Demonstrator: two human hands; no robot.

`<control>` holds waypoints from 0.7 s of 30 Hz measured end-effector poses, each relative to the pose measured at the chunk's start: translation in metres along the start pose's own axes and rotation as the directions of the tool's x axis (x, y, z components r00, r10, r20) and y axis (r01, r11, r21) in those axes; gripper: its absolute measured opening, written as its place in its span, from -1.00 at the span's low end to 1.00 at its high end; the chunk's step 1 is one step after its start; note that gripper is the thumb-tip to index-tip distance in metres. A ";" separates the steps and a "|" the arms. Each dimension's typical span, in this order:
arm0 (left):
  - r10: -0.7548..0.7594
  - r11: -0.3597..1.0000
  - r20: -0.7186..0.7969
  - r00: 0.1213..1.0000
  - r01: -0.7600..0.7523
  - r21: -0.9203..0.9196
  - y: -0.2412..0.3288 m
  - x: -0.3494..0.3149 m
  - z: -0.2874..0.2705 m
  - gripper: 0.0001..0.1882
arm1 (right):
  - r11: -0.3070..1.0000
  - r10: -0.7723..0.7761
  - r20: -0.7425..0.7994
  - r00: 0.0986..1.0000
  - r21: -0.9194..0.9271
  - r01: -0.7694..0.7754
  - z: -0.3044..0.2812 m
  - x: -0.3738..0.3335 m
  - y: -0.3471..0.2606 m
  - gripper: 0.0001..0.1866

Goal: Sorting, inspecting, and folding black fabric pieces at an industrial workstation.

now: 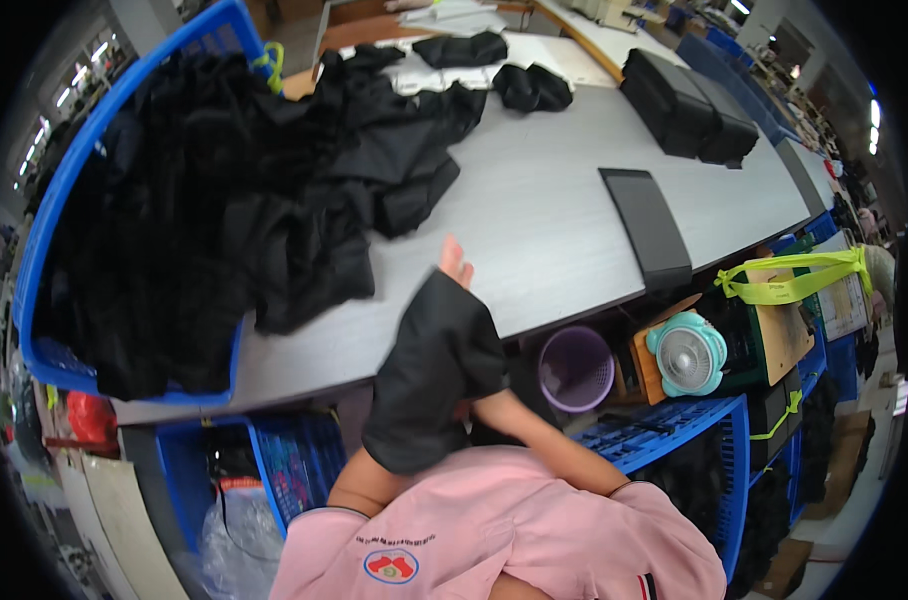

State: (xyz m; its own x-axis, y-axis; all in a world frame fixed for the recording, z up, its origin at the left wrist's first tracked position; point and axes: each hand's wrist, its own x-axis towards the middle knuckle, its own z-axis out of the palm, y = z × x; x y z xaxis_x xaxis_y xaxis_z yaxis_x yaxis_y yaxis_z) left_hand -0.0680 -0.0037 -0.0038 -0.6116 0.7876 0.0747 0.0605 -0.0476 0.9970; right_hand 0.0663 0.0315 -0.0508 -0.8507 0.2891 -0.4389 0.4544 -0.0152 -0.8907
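At the far left a blue bin (pixel 44 230) overflows with black garments, and the pile (pixel 304 190) spills out of it across the tabletop (pixel 534 200) toward the middle. Because the heap hangs over the bin's rim and the tabletop edge, a tug on any one piece could probably drag others off and onto the floor or into the blue crate (pixel 294 460) below. Near the front edge, a black cloth (pixel 439 370) is draped over the hands, held up above the tabletop edge. Only the fingertips of one hand (pixel 456 262) show above the cloth, fairly straight and loosely spread; I cannot tell which hand it is. The other hand is hidden under the fabric, so its grip cannot be told. With the cloth merely lying over the hands rather than visibly pinched, it could slide off and drop off the tabletop toward the purple bucket (pixel 575 368). Further right lies a flat folded black piece (pixel 649 228), close to the edge, where a sweeping forearm might knock it off. Beyond it a neat stack (pixel 686 108) sits well apart and looks safe. A small teal fan (pixel 686 353) stands below.
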 end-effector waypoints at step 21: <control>-0.326 0.922 0.184 0.927 0.355 -0.155 -0.019 -0.012 -0.028 -0.41 | 0.755 -0.312 -0.292 0.904 0.502 0.422 -0.068 -0.017 -0.094 -0.79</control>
State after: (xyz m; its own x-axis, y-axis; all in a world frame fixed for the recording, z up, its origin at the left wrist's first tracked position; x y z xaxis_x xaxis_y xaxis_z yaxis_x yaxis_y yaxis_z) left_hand -0.0842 -0.0292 -0.0236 -0.4419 0.8587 -0.2596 -0.2834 0.1409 0.9486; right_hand 0.0558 0.0935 0.0483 -0.8340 0.5453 -0.0843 -0.1490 -0.3696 -0.9172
